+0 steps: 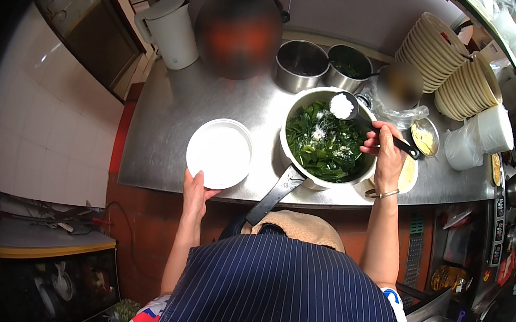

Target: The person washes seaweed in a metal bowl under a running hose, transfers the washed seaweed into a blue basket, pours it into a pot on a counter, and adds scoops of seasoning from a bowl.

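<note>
A large metal pot with a black handle (pixel 277 194) holds chopped leafy greens (pixel 323 154), with white powder and pale bits on top. Over its far side, my right hand (pixel 386 149) holds a black spoon (pixel 372 125) whose bowl carries white powder (pixel 341 106). Left of the pot, my left hand (pixel 195 192) grips the near rim of a round white container (pixel 219 154), which appears to hold white content. A small metal bowl with a yellowish paste (pixel 425 137) stands just beyond my right hand. Partly hidden behind the right wrist lies a pale dish (pixel 409 176).
Two steel pots (pixel 301 66) (pixel 348 69) stand behind the large pot, one with greens. A white pitcher (pixel 170 31) is at the back left of the steel counter (pixel 159 149). Stacked cream bowls (pixel 435 52) and wrapped white containers (pixel 480 138) occupy the right. Two round areas are blurred.
</note>
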`<state>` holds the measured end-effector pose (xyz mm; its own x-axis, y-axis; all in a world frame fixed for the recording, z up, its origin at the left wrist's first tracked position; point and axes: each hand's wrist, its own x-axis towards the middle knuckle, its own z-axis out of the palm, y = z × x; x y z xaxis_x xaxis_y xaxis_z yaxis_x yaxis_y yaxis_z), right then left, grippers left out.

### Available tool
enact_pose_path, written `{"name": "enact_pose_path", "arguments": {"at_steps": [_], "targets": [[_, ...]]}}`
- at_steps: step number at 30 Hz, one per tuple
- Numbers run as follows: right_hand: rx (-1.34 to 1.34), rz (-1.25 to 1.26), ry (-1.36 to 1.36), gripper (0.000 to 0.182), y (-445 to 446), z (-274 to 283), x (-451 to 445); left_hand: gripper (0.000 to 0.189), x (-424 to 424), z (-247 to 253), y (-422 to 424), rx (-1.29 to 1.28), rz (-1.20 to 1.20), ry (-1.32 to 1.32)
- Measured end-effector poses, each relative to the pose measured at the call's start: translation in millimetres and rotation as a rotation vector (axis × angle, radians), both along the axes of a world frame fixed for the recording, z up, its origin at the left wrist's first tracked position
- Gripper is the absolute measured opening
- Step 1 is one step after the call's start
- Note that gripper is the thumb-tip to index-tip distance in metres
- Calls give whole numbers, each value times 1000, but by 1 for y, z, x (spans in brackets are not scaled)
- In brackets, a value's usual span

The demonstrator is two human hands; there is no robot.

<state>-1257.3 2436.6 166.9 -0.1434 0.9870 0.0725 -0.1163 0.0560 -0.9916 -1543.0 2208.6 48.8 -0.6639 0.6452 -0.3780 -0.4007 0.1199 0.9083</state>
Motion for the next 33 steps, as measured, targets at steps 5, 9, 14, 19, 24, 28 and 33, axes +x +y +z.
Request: {"name": "enact_pose_path", "arguments": {"at_steps": [5,9,14,19,24,28,33], "targets": [[34,-64,27,23,3,9,13,41,4,1,3,-19,-13,8],[132,-132,8,23,-12,19,23,40,1,0,1,-36,-5,17],[8,19,-75,23,-24,5,35,42,3,6,3,-69,-11,26],[51,-53,-98,23,-32,10,46,43,2,5,4,-81,-21,26],[38,-64,-147,23,-33,9,58,42,2,3,4,-80,-16,28],[61,-130,-112,22,-29,7,61,41,2,2,3,-69,-17,29],[149,-112,-194,21,-25,4,43,41,0,1,1,-67,-29,31]]}}
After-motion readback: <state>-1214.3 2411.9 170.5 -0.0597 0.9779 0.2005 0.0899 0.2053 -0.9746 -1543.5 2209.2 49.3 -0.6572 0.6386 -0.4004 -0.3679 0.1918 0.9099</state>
